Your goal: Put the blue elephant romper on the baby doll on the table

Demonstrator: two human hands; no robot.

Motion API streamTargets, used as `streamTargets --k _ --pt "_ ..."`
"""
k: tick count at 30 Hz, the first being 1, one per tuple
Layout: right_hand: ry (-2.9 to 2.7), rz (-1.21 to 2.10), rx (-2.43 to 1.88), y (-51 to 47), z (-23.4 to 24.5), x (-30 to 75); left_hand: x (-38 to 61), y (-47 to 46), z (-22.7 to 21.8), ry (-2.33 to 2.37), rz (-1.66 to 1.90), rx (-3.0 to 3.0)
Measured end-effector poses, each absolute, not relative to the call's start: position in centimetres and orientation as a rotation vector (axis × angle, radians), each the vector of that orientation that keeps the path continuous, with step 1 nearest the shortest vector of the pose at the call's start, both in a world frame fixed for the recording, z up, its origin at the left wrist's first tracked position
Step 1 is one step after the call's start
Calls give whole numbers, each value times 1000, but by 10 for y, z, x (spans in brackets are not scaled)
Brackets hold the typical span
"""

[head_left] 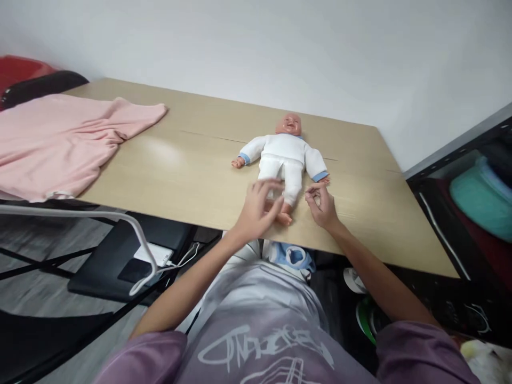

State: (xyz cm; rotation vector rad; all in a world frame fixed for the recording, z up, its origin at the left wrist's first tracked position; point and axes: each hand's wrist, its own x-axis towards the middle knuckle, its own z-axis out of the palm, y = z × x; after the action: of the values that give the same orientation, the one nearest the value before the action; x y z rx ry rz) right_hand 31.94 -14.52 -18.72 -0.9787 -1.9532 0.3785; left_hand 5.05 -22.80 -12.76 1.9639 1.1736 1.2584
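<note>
A baby doll (283, 149) lies on its back on the table, its head toward the wall. It wears a white top and white trousers; the cuffs are blue. My left hand (260, 207), slightly blurred, hovers over or touches one of the doll's lower legs, thumb and fingers apart. It partly hides that leg, and bare feet show beside it. Close to the doll's other leg and below its sleeved arm is my right hand (323, 205). Its fingers are curled, thumb and index tips together, and no object shows between them.
A pink garment (68, 138) lies across the left of the table (192, 181). A blue and white cloth item (294, 257) rests on my lap. White devices with a cable (188, 255) lie on a black chair (100, 282). A teal basin (486, 197) stands at right.
</note>
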Motion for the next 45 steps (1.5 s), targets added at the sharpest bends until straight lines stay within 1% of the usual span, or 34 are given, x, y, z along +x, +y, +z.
streamTargets --k 2,5,9,14,18,21,25,29,32,35,38,42,45 --pt "-2045 335 -957 -150 -189 319 44 -277 -146 1075 1112 2069" --pt "-2166 290 -936 -156 -191 318 14 -333 -181 1098 975 2254" --pt "-2228 242 -922 -156 -189 315 -30 -375 -230 1242 1021 2356" --pt "-2144 257 -960 -170 -179 309 -36 -397 -268 1388 1045 2065" --pt "-2088 301 -988 -205 -174 300 -21 -394 -274 1392 1111 2080" --pt "-2114 272 -957 -234 -180 296 -13 -384 -271 1370 1191 2132" --pt "-2060 166 -948 -276 -206 304 -4 -374 -266 1246 1222 2150" --pt "-1927 31 -922 -323 -239 321 0 -375 -271 1143 1195 2183" --pt "-1886 -11 -1057 -350 -259 331 3 -379 -281 1126 1142 2144" --pt "-1852 25 -1229 -366 -270 334 9 -382 -286 1122 1066 2076" --pt "-1797 109 -1304 -373 -275 331 15 -385 -284 1102 1000 2051" --pt "-1809 267 -1247 -376 -273 319 -1 -392 -282 1171 895 2007" --pt "-1891 406 -1151 -374 -273 307 -34 -406 -293 1358 825 1848"
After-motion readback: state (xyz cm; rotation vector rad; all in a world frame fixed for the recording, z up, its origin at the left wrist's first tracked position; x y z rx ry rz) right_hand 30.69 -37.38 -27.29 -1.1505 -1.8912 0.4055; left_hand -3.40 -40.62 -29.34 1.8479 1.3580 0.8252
